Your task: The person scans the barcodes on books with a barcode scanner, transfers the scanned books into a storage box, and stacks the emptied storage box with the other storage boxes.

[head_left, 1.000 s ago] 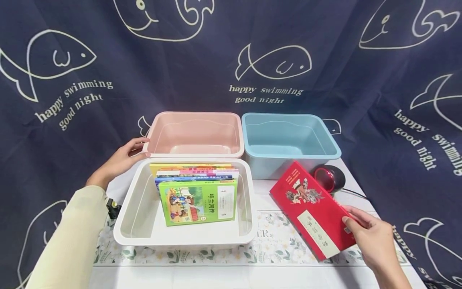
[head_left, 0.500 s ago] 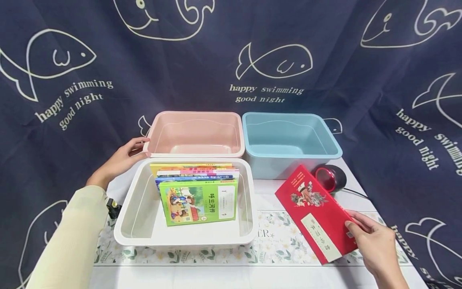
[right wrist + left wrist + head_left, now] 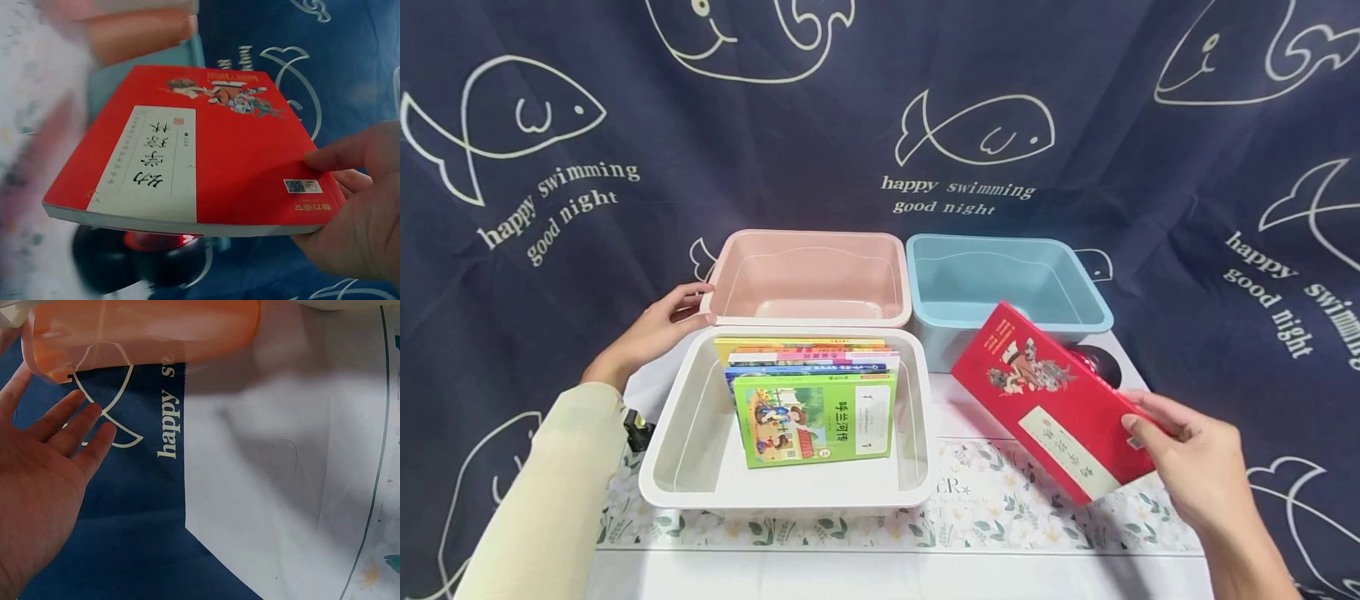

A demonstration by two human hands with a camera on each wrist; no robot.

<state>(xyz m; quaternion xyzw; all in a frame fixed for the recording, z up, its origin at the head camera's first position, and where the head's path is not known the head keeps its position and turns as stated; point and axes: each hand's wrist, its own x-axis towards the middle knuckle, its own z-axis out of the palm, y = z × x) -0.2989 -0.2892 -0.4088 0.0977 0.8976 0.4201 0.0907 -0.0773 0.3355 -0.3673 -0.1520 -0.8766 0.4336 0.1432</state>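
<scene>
My right hand (image 3: 1202,450) pinches a red book (image 3: 1052,400) by its edge near the right corner, thumb on the cover. The book is tilted above the table, and its far corner overlaps the front of the blue bin (image 3: 1000,321) in the head view. My left hand (image 3: 658,329) rests its fingertips at the left rim of the pink bin (image 3: 808,322); the left wrist view shows the fingers (image 3: 75,434) spread and fairly straight. Several books, with a green book (image 3: 816,421) in front, stand upright in the white bin (image 3: 790,497).
A black device with a red-lit ring (image 3: 1101,364) stands right of the blue bin, partly behind the red book. A small black object (image 3: 638,431) lies left of the white bin. A floral strip (image 3: 977,500) runs across the white table. Behind hangs a dark blue curtain (image 3: 820,167).
The red book first shifted slightly right, then rose up and leftward with my right hand, now covering part of the black device and the blue bin's front. My left hand stays put.
</scene>
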